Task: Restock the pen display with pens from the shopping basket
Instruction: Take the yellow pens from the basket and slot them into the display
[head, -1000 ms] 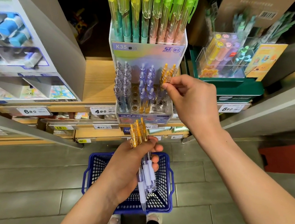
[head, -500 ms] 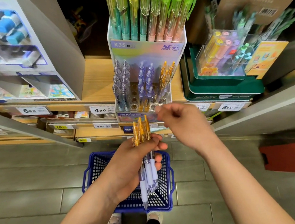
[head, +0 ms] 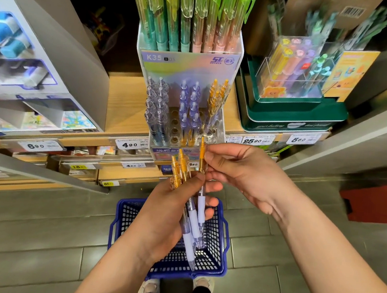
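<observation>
L hand (head: 168,213) is curled round a bunch of orange-top pens (head: 181,166), tips down, over the blue shopping basket (head: 210,261) on the floor, near side. R hand (head: 240,173) pinches one orange pen (head: 202,154) btw thumb & fingers. It stands upright, just right of the bunch. Can't tell if L fingers also touch its lower part. Pen display (head: 189,68) stands on the wood shelf (head: 120,104), just far of both hands: clear pens left, purple mid, orange right, w/ open holes btw cols. Price tag (head: 130,144) reads 4.90. Green tin (head: 294,119) sits to the right.
</observation>
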Demonstrator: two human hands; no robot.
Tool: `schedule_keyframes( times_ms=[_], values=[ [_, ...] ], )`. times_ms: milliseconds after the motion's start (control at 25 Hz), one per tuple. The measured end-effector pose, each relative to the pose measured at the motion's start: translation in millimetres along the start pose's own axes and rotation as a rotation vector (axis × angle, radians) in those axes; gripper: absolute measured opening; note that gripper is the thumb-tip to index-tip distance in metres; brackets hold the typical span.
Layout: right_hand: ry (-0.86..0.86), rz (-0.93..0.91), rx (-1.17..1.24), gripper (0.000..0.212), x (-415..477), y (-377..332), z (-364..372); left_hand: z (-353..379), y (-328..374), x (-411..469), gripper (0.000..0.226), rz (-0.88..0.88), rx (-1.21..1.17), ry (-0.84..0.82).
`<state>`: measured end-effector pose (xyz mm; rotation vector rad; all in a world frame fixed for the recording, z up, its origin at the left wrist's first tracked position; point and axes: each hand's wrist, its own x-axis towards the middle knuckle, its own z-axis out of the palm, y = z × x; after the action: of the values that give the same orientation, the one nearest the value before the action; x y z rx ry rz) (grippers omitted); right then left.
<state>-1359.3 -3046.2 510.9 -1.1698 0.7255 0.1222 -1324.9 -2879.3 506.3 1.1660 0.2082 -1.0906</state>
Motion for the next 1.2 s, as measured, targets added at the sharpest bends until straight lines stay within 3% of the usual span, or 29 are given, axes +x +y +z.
schedule_keyframes(
  times_ms=[160,320,440,640,920,1200],
  values=[
    [0.033,-0.168,-0.104,0.021,-2,-23,-9,0,3,0,0.029,-0.001,-0.025,-0.022],
    [0.345,-0.571,-0.074,0.011,0,-61,-25,-1,2,3,0.035,-0.03,-0.056,-0.021],
    [0.477,-0.745,-0.196,0.011,5,-70,-18,-1,-1,5,0.032,-0.039,-0.074,-0.006],
    [0.473,-0.824,-0.427,0.014,11,-59,-4,-2,-2,6,0.028,-0.053,-0.081,-0.011],
    [0.502,-0.999,-0.472,0.016,11,-56,-1,-5,-4,6,0.025,-0.061,-0.091,-0.015],
    [0.489,-0.866,-0.696,0.014,22,-42,1,-4,-5,6,0.02,-0.065,-0.078,-0.013]
  ],
)
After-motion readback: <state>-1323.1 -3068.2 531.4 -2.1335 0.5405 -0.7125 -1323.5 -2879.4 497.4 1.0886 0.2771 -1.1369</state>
